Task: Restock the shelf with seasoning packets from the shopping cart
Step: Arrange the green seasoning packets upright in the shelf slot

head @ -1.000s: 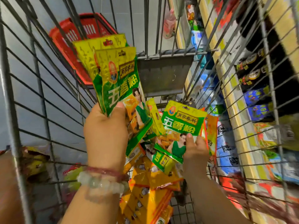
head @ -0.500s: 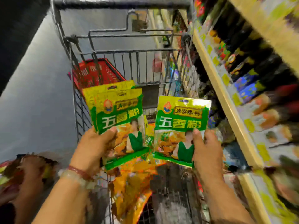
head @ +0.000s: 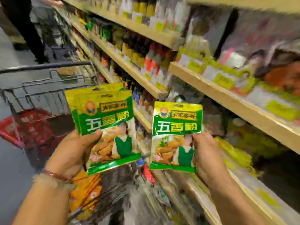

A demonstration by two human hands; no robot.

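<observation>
My left hand (head: 73, 151) grips a small stack of green-and-yellow seasoning packets (head: 103, 120) by their lower left edge, thumb on the front. My right hand (head: 206, 153) pinches a single matching seasoning packet (head: 176, 135) by its right side. Both are held up in front of the shelves (head: 227, 96) on the right. Below my hands lies the shopping cart (head: 48, 88), with orange and yellow packets (head: 86, 194) still heaped inside it. The whole view is blurred by motion.
Wooden shelf boards run diagonally on the right, packed with bottles (head: 146, 57) and packets. A red basket (head: 27, 125) sits at the cart's far end. A person's dark legs (head: 27, 30) stand in the aisle at the top left.
Both hands have lifted their packets up out of the cart. The view has swung up and right, from the cart's inside to the shelves.
</observation>
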